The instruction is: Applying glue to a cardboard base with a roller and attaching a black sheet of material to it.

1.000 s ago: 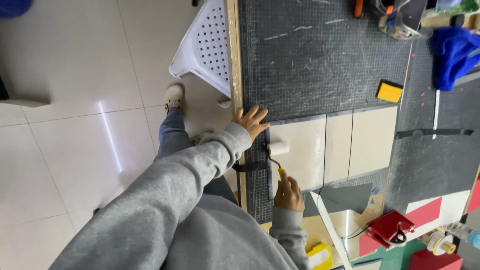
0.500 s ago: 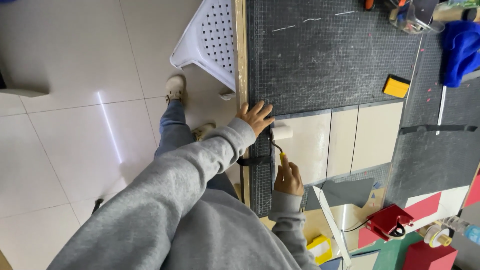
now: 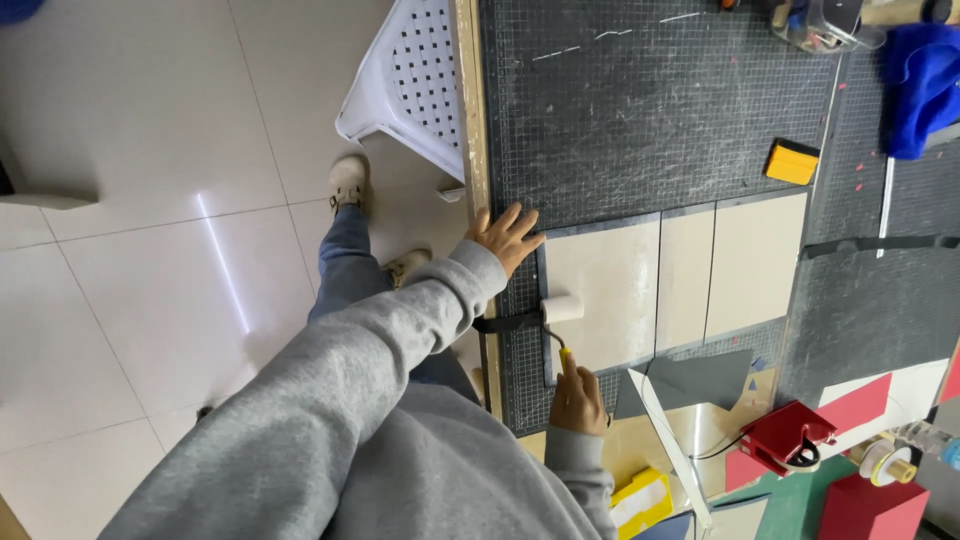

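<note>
My left hand (image 3: 505,240) lies flat with its fingers spread on the dark cutting mat (image 3: 650,110), at the corner of a beige sheet (image 3: 610,295). My right hand (image 3: 578,395) grips the yellow handle of a small white roller (image 3: 562,308). The roller's head rests on the near edge of the beige sheet, a short way from my left hand. A black strip (image 3: 505,323) runs across the mat's edge beside the roller. Both arms wear grey sleeves.
A white perforated plastic stool (image 3: 410,80) stands on the tiled floor by the table's wooden edge (image 3: 468,120). On the table lie a yellow scraper (image 3: 792,162), a blue cloth (image 3: 925,80), a metal ruler (image 3: 672,445), a red tool (image 3: 790,435) and a yellow box (image 3: 640,500).
The roller slid a little along the sheet's edge, first toward my left hand, then away from it. My left hand stays pressed flat. The view has shifted slightly.
</note>
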